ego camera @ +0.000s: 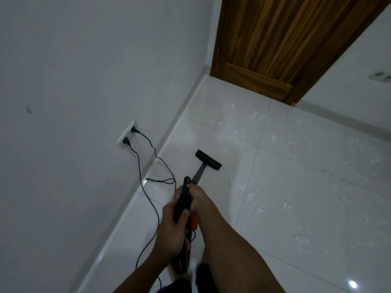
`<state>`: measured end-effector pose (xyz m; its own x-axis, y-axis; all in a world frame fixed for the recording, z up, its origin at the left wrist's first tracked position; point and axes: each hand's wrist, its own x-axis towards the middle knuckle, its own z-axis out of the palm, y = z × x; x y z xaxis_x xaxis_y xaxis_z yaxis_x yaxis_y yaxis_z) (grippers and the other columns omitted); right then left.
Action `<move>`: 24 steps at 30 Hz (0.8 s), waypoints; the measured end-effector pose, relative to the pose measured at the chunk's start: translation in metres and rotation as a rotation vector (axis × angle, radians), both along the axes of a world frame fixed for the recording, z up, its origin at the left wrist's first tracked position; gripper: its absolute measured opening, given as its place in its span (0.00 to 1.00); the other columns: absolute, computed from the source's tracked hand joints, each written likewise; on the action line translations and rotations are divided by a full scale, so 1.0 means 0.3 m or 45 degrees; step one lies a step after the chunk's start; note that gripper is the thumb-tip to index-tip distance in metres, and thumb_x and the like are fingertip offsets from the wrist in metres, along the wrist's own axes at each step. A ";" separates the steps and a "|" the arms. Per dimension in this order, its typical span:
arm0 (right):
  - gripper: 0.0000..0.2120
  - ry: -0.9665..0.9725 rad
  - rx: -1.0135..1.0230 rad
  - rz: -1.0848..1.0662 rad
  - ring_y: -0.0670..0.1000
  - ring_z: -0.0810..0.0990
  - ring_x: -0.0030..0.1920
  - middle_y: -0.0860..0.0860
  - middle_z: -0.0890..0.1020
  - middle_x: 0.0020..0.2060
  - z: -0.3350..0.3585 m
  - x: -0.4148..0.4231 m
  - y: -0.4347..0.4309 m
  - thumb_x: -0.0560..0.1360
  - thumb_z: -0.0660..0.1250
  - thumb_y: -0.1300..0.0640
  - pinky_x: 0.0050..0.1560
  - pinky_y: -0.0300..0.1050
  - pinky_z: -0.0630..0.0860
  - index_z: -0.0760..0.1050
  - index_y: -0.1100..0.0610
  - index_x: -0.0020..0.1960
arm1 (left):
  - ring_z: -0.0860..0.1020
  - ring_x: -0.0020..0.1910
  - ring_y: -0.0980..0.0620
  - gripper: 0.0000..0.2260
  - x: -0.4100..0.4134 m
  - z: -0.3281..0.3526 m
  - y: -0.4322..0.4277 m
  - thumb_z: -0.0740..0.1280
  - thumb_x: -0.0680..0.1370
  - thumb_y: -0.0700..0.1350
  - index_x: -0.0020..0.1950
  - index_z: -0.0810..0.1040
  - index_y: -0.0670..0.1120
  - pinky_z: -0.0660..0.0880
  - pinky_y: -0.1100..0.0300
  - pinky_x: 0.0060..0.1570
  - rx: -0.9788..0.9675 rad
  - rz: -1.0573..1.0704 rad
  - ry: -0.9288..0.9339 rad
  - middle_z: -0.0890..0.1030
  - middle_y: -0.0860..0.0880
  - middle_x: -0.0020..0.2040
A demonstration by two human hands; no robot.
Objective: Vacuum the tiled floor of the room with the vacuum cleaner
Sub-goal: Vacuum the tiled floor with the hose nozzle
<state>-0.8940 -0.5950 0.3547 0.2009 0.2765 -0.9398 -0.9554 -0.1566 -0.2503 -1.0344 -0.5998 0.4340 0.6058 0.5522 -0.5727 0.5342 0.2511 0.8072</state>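
A black stick vacuum cleaner (183, 199) with orange parts points away from me over the white tiled floor (285, 187). Its flat black floor nozzle (208, 160) rests on a tile near the left wall. My left hand (172, 227) grips the rear of the black handle. My right hand (197, 197) wraps the body just ahead of it. Small white paper scraps (241, 187) lie scattered over the tiles to the right of and beyond the nozzle.
A white wall socket (126, 135) on the left wall holds two black plugs. Their black cords (152, 199) loop across the floor beside the baseboard toward my feet. A wooden door (281, 43) stands at the far end. Another socket (379, 76) sits on the right wall.
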 end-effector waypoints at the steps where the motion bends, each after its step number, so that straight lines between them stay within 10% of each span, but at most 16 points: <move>1: 0.06 0.038 -0.038 0.037 0.55 0.75 0.29 0.59 0.76 0.34 -0.010 0.005 -0.005 0.79 0.60 0.60 0.29 0.42 0.75 0.71 0.59 0.56 | 0.81 0.29 0.48 0.12 -0.008 -0.006 -0.007 0.63 0.83 0.45 0.65 0.66 0.54 0.78 0.59 0.28 -0.020 0.006 0.014 0.83 0.45 0.40; 12: 0.19 -0.153 -0.246 0.247 0.53 0.74 0.33 0.58 0.77 0.47 -0.135 -0.009 -0.068 0.84 0.56 0.55 0.31 0.47 0.74 0.67 0.57 0.74 | 0.83 0.36 0.48 0.20 -0.066 -0.136 0.003 0.63 0.82 0.39 0.70 0.71 0.57 0.82 0.58 0.37 -0.230 -0.222 0.171 0.84 0.38 0.47; 18: 0.18 -0.182 -0.239 0.169 0.56 0.77 0.36 0.62 0.79 0.50 -0.198 -0.036 -0.033 0.83 0.59 0.55 0.36 0.48 0.78 0.67 0.53 0.72 | 0.76 0.24 0.53 0.09 -0.053 -0.173 0.025 0.60 0.84 0.45 0.64 0.68 0.52 0.73 0.62 0.25 -0.113 -0.236 0.222 0.80 0.49 0.30; 24: 0.27 -0.314 -0.224 0.253 0.60 0.81 0.40 0.65 0.79 0.55 -0.228 -0.055 -0.019 0.80 0.57 0.64 0.41 0.55 0.82 0.59 0.47 0.77 | 0.79 0.29 0.47 0.13 -0.038 -0.164 0.045 0.61 0.84 0.44 0.68 0.64 0.50 0.77 0.59 0.28 -0.079 -0.323 0.245 0.82 0.38 0.46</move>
